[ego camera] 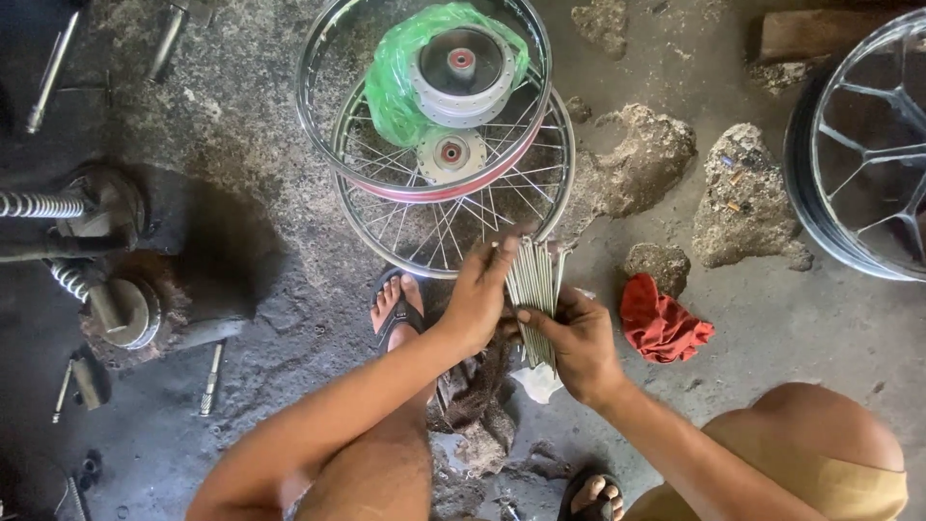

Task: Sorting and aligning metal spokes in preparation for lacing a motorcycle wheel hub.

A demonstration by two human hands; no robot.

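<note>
Springs and bolts [210, 378] lie on the dirty floor [241, 241] at the far left; a spoked wheel [453, 207] lies ahead with a bare rim [318, 58] and a hub in green plastic [395, 87] stacked on it. The left hand [479, 294] and right hand [579, 342] both grip a bundle of metal spokes [532, 289] just below the wheel. A red rag [661, 323] lies just right, and another wheel [858, 145] sits at the far right

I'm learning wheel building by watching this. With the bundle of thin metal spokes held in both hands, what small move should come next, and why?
Probably draw one spoke free. The right hand grips the bundle of thin metal spokes from below while the left hand rests its fingers on their upper ends, as if sorting. The bare chrome rim, lying on a spoked wheel, has no spokes fitted.
</note>
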